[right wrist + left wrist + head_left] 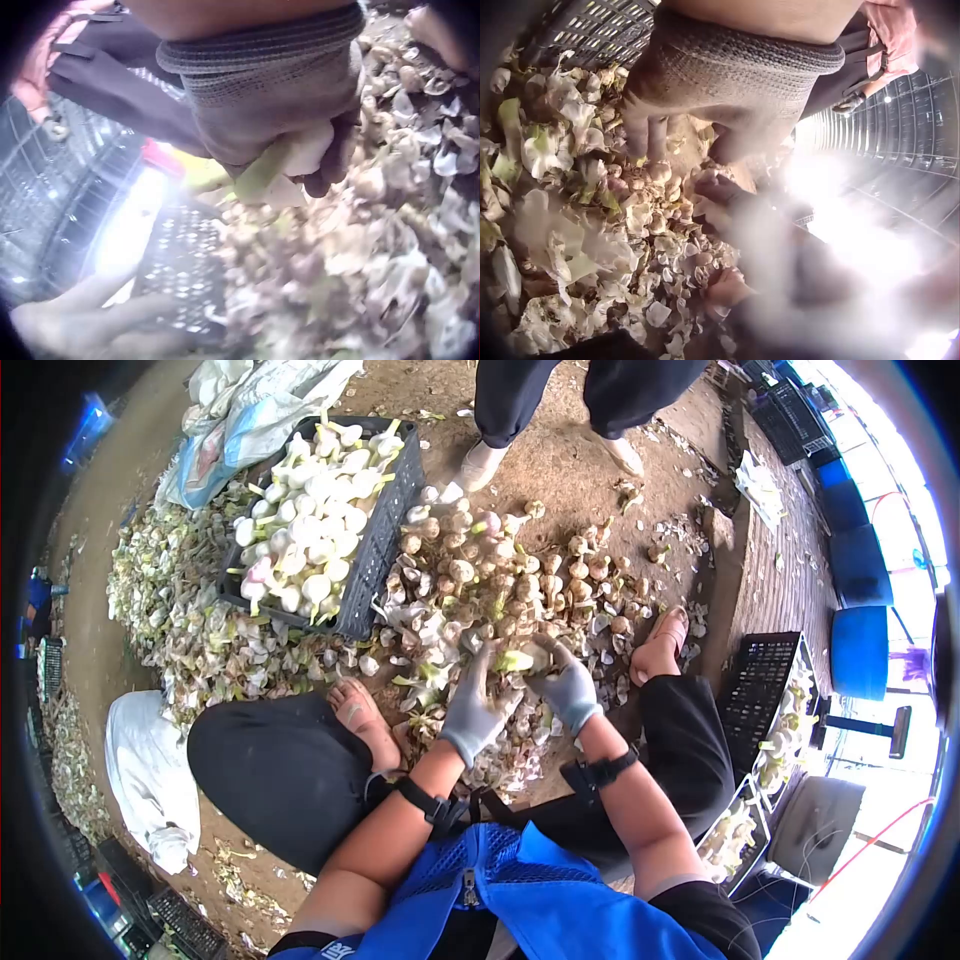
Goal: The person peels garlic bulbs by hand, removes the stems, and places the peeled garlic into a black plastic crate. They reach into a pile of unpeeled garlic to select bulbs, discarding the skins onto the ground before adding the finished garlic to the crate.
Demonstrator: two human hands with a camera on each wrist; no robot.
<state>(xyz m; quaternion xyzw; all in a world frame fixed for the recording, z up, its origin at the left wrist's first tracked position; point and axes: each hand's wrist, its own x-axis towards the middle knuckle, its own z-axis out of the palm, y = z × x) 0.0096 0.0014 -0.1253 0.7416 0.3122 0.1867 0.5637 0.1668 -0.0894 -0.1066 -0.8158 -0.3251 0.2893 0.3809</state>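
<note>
My gloved right hand (567,688) holds a white garlic bulb (311,148) with loose outer skin and a green stalk (259,176). In the head view its pale green end (515,660) shows between the two hands, while fingers hide part of the bulb. Just left of it is my gloved left hand (476,708), thumb spread from extended fingers and nothing seen in its grasp. Both hands are low over a heap of loose skins (430,680). Beyond them lie unpeeled, soil-brown garlic bulbs (545,580) in a pile on the ground.
A black crate (385,510) heaped with clean white garlic (320,500) stands at left. More crates (765,690) with garlic are at the right. Someone in dark trousers (515,400) stands opposite. My bare feet (365,718) flank the pile. White sacks (150,780) lie left.
</note>
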